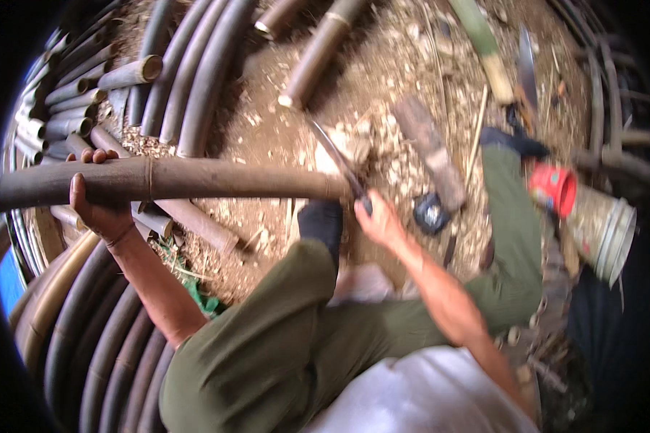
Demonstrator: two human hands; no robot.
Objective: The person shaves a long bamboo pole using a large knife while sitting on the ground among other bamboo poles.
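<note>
A thick brown bamboo pole (224,178) lies crosswise in front of me, its right end above my dark-socked foot (321,227). My left hand (102,206) grips it near the left end, with the thumb on the near side and fingertips over the far side. In my right hand (381,221) is the handle of a curved knife (337,154). Its blade slants up and left, past the pole's right end. The picture is blurred there, and I cannot tell whether blade and pole touch.
Cut bamboo poles (87,353) are stacked at my left, with more (220,72) beyond. Wood chips cover the ground around a wooden plank (430,148) and a round black object (430,214). A second blade (527,68) lies far right, above a red container (553,189) and a dirty white bucket (601,229).
</note>
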